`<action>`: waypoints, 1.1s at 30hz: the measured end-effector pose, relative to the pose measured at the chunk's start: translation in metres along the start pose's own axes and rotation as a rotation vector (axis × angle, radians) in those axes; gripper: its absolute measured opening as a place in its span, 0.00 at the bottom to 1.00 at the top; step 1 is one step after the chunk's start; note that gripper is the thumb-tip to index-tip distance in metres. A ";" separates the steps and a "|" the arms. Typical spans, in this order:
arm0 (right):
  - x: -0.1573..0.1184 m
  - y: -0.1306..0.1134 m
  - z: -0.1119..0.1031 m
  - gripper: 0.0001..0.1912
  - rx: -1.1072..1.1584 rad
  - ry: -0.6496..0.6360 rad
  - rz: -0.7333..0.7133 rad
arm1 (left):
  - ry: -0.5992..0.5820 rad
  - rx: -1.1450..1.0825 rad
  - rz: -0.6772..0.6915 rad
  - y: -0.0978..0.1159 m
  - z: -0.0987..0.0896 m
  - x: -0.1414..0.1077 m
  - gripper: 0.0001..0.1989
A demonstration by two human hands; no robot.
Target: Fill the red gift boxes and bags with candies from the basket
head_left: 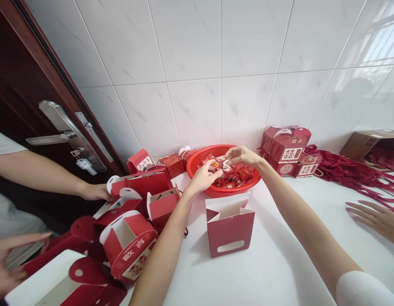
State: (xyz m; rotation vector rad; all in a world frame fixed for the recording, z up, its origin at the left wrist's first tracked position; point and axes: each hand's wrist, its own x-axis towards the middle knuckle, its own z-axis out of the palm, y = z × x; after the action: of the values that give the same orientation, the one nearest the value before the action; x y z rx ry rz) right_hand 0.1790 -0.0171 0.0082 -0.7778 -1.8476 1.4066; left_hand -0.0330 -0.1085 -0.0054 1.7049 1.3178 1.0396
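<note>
I see wrapped sweets (244,173) in the red basket (227,192), beneath my left hand (203,177) and right hand (247,156); fingers (216,174) curled, whether clamped I can't tell.

Left forearm (168,240) and right forearm (307,225), both bare, extend forward and converge. Left hand (205,175): fingers partly curled, directed rightward. Right hand (244,156): wrist flexed, fingers bent leftward. Hands near each other; firmness of grip undetermined.

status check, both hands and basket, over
Left hand, right hand both at wrapped pieces in red basket. Open box upright on basket's near side. No obstruction seen.
</note>
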 end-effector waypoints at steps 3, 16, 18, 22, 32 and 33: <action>-0.007 -0.012 0.017 0.17 -0.032 -0.049 -0.071 | -0.013 -0.161 0.017 0.000 0.006 0.006 0.23; 0.004 0.017 0.007 0.31 -1.070 -0.147 0.432 | -0.003 -0.419 -0.090 0.004 0.006 0.007 0.19; 0.004 0.018 0.010 0.28 -1.074 -0.178 0.405 | -0.005 -0.424 -0.084 0.005 0.007 0.007 0.19; 0.001 0.018 0.006 0.18 -0.999 -0.136 0.315 | 0.002 -0.392 -0.071 0.004 0.007 0.006 0.18; -0.018 -0.003 0.009 0.17 -0.321 0.157 -0.045 | 0.043 -0.357 -0.044 -0.001 0.011 0.010 0.14; -0.021 -0.008 0.015 0.18 -0.266 0.095 -0.054 | 0.044 -0.368 -0.024 -0.001 0.012 0.010 0.15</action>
State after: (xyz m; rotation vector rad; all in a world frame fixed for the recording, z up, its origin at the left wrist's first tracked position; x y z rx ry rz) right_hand 0.1790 -0.0436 0.0100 -0.9012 -1.9896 1.0835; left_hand -0.0215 -0.0995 -0.0095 1.3931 1.0901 1.2266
